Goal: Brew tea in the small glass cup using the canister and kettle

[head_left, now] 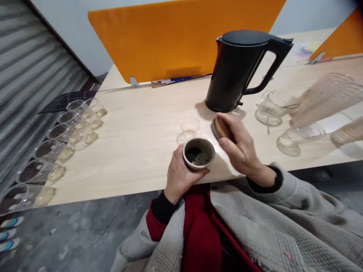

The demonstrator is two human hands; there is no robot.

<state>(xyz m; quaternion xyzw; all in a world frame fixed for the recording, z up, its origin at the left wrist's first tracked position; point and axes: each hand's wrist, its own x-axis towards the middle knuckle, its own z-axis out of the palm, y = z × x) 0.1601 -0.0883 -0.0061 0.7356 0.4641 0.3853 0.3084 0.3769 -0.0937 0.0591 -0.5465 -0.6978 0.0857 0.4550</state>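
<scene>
My left hand [178,175] grips a small round ceramic cup [198,154] at the table's near edge; dark tea leaves lie at its bottom. Just to the right, my right hand [239,145] holds a brown wooden lid [222,128] tilted above the tabletop. A tiny clear glass cup [190,129] stands just behind the ceramic cup. A black electric kettle [241,70] stands further back, its handle pointing right.
A pale wooden table [136,143] carries a row of several clear glasses [59,151] along its left edge. At the right stand a ribbed glass pitcher [273,107] and blurred clear glassware [323,102]. An orange divider [181,34] closes the back.
</scene>
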